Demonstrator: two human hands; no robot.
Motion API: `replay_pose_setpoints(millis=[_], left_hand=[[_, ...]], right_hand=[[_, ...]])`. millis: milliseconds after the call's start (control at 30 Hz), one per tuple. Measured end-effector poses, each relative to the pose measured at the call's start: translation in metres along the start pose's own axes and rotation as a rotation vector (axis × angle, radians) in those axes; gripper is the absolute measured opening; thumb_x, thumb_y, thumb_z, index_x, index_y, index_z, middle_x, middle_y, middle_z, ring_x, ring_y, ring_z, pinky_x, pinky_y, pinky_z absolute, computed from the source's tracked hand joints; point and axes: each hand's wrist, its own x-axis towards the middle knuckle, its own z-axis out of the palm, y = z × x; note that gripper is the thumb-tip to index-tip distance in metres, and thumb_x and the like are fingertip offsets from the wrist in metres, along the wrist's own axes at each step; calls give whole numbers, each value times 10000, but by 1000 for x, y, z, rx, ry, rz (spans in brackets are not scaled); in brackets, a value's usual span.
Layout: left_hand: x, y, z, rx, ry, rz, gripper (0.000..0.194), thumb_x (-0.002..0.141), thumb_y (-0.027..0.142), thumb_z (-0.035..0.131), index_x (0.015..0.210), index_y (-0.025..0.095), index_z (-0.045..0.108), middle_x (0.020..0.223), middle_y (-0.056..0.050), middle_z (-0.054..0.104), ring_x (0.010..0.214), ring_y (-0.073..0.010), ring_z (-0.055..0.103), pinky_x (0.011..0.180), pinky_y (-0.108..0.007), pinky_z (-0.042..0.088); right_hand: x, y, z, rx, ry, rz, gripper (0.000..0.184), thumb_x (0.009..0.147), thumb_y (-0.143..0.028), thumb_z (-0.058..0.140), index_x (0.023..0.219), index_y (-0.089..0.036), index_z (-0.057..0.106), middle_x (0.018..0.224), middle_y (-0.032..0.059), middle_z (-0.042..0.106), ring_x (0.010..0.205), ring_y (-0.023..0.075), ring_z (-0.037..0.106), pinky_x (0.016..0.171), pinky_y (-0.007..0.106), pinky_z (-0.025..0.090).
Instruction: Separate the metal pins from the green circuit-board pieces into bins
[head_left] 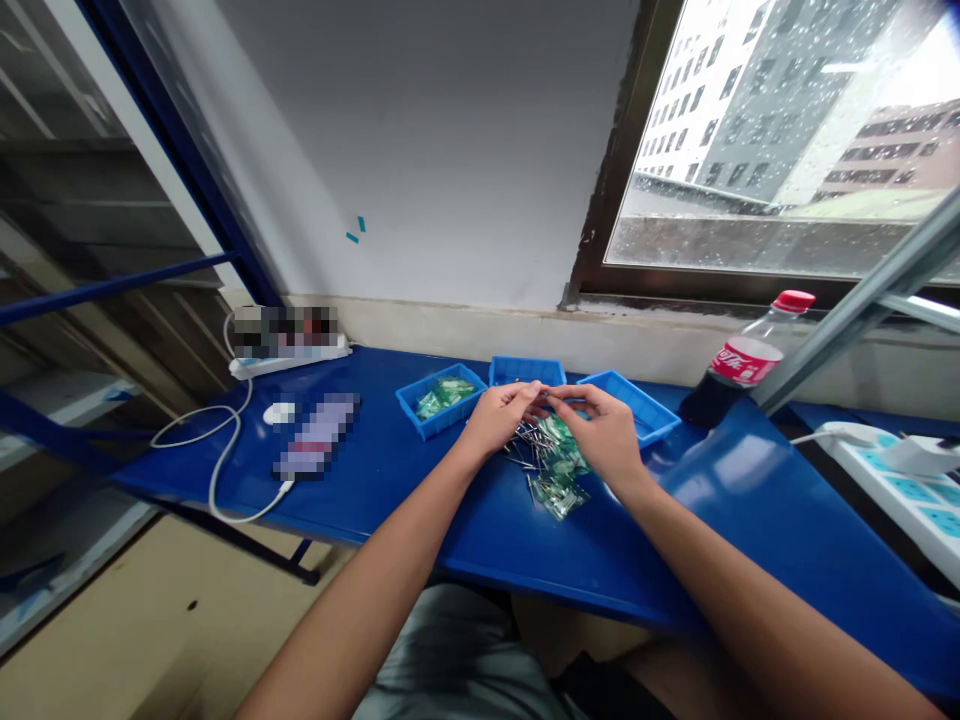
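My left hand [504, 415] and my right hand [598, 428] meet above the blue table, fingertips close together. Both are pinched around something small that I cannot make out. Below them lies a loose pile of thin metal pieces [529, 447], shaped like screws or pins. Beside it are small clear-green packets [559, 492], partly covered by my hands. To the left, a blue tray [424, 428] holds more green packets [448, 394]. Just behind my hands stands a second blue tray [526, 370], its inside mostly hidden. A third blue tray [651, 418] sits behind my right hand.
A cola bottle [742, 358] stands at the right, near a slanting metal bar [862, 290]. Power strips lie at the far right [911, 490] and back left [292, 357]. A cable [225, 475] runs to a blurred phone-like object [319, 437] beside a white round item [279, 413].
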Motion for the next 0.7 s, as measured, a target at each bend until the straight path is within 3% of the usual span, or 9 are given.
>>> replay_pose_setpoints(millis=[200,333,467,533,700], left_hand=[[-7,4,-2,216,111,137,375,983,465,657,1153,180,833,1186,-105,812,1102,-289,772,969,-404,623],[-12,9,-1,388,84,181,350,994,443,649,1158,201,841,1190,-86,812,1156,-303,758,1050,-423,585],[-13,13,2,364,24,206,406,1003,401,640,1334,201,760,1264,-87,789,1179,-277,747,1022,-382,591],[-13,15,3,403,39,238,421,994,395,651,1357,203,743,1211,-87,805,1110,-262,760,953,-355,606],[-15,15,1,508,45,182,407,1005,472,626,1236,187,803,825,-55,814,762,-229,769,753,-327,605]], right_hand=[[1,2,0,-134,-54,3,214,908,-405,728,987,-216,789,979,77,807,788,238,742,768,391,588],[0,5,4,-99,-95,7,232,876,-371,732,1027,-196,727,947,81,790,797,229,729,716,351,569],[0,3,6,-107,-99,-30,359,873,-311,696,1205,-189,637,859,40,740,738,206,688,667,323,537],[0,0,4,-129,-80,-49,325,891,-311,668,1194,-194,655,857,40,732,720,201,675,667,325,541],[0,-6,0,-175,-30,-40,186,918,-363,671,993,-206,735,913,66,757,714,203,680,652,325,539]])
